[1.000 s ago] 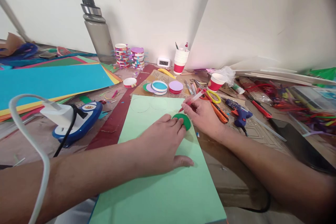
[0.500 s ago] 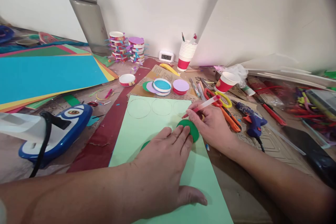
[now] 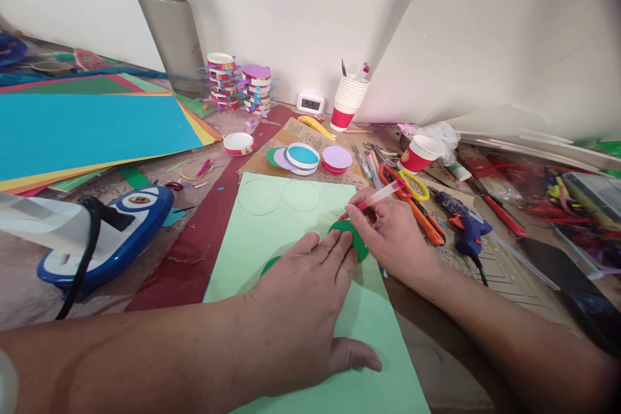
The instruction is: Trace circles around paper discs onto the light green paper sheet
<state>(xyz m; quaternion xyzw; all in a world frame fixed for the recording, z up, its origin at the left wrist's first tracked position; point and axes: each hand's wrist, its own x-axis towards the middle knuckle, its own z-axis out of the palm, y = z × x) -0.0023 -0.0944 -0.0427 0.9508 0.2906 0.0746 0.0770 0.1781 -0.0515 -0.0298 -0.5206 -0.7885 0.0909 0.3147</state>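
Observation:
A pale green paper sheet lies in front of me, with several thin circle outlines along its far edge. My left hand is spread flat over it, fingertips pressing on a dark green paper disc. Part of another dark green piece shows beside the left hand; the rest of it is hidden beneath. My right hand grips a clear pen with a red cap. Its tip is at the upper edge of the disc, at the sheet's right side.
Beyond the sheet stand round paper lids, a purple-topped disc stack and a small clock. Scissors, an orange cutter and a glue gun lie right. At left are a blue-based lamp and coloured sheets.
The pen and right hand have shifted very slightly at the disc's upper edge. My left hand stays pressed on the disc. The whole view has moved a little.

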